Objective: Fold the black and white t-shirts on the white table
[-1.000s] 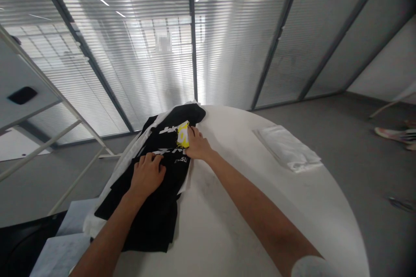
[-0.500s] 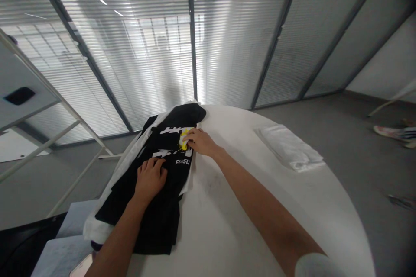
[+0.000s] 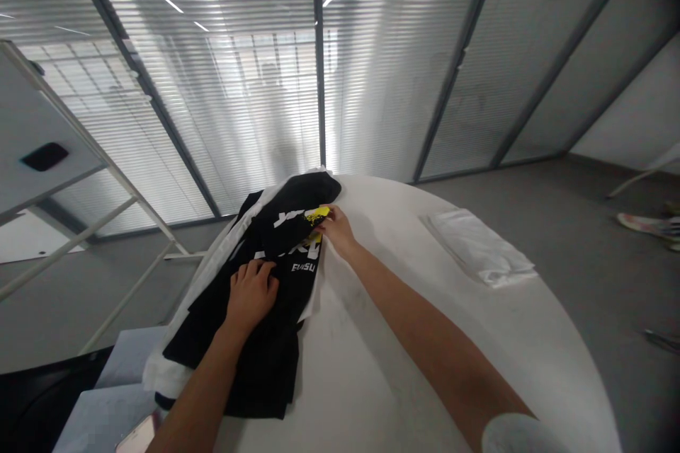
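A black T-shirt (image 3: 287,304) with white lettering and a yellow print lies folded lengthwise on the white round table (image 3: 366,368). My right hand (image 3: 336,228) pinches its right edge beside the yellow print and holds up a fold of cloth there, bending the lettering over. On the shirt's middle, just below the print, rests my left hand (image 3: 253,294), palm down with its fingers laid on the fabric. White cloth (image 3: 168,371) shows from under the black shirt along its left side.
A folded white garment (image 3: 481,248) lies at the table's right. A phone (image 3: 137,435) is at the lower left, by grey-blue seats (image 3: 114,410). To the left stands a white-framed board (image 3: 58,120). Glass partitions with blinds (image 3: 265,85) rise beyond the table.
My right hand has gripped the shirt's edge and lifted it, so the printed part now folds up. My left hand stays on the cloth. The view has shifted slightly.
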Tool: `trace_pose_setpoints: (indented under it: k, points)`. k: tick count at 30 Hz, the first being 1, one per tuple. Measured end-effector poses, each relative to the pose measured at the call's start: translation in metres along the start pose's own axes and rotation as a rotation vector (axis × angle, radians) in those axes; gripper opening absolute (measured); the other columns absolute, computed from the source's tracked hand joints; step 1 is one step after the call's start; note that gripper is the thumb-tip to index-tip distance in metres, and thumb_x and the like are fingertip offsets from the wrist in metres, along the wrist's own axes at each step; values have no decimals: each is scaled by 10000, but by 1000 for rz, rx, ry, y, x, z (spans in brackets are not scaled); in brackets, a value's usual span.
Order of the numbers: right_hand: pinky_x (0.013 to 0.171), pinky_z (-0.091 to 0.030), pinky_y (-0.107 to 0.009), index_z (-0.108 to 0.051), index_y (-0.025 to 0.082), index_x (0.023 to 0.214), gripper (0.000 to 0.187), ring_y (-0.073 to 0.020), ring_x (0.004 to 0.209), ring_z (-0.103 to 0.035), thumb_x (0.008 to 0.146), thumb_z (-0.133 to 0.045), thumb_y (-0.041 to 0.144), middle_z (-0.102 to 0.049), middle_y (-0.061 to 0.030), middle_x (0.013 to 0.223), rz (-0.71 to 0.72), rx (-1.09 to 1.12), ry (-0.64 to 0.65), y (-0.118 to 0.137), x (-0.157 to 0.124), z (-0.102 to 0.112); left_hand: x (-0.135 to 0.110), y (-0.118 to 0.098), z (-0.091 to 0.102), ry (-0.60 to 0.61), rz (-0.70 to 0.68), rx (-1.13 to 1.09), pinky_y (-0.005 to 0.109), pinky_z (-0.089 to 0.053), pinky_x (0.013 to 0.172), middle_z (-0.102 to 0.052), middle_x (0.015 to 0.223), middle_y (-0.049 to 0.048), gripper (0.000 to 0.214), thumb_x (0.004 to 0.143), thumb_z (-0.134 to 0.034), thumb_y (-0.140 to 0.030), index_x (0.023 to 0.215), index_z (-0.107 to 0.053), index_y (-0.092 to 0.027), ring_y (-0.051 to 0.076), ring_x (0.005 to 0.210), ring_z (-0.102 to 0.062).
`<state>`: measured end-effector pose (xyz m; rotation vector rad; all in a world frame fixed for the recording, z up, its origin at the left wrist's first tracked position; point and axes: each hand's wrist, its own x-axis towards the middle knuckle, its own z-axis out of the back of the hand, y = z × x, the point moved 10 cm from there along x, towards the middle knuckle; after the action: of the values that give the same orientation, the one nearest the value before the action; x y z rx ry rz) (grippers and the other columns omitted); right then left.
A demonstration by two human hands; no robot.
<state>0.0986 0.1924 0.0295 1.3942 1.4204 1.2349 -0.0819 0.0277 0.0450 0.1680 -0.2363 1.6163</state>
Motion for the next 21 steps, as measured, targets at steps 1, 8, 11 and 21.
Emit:
trace_pose_setpoints:
  k: [1,8,11,21]
  points:
    - [826,-555,-346,-528,203,1169,460,-169,945,-640,727,-500,79,-614,-61,1148,118,-130,61,15,-3,-7,0,0,0,0,-2,-3,421,-402,889,-589,1182,78,341,879,-441,-263,1169,-621,-248,270,1067,-516]
    - [1064,-379,-458,-360,338,1449,691,-272,1415,-256,848,-462,11,-86,-63,1603,1042,-1178,449,84,-52,-77,2,0,1,5,7,-11,415,-393,888,-592,1170,74,332,873,-453,-263,1155,-627,-252,266,1062,-512]
    - [1072,-292,-571,-508,334,1327,463,-311,1423,-223,928,-458,103,-205,-50,1584,1210,-1430,498,78,-56,-89,2,1,0,15,10,-14,412,-393,887,-590,1177,78,329,871,-461,-267,1153,-629,-251,265,1065,-514]
    - [1016,-318,-476,-681,179,1011,185,-305,1285,-400,832,-648,212,-590,-113,1254,1093,-1436,660,83,-29,-95,2,-1,3,-2,8,-9,418,-392,874,-596,1155,76,324,865,-465,-260,1142,-633,-244,273,1047,-512]
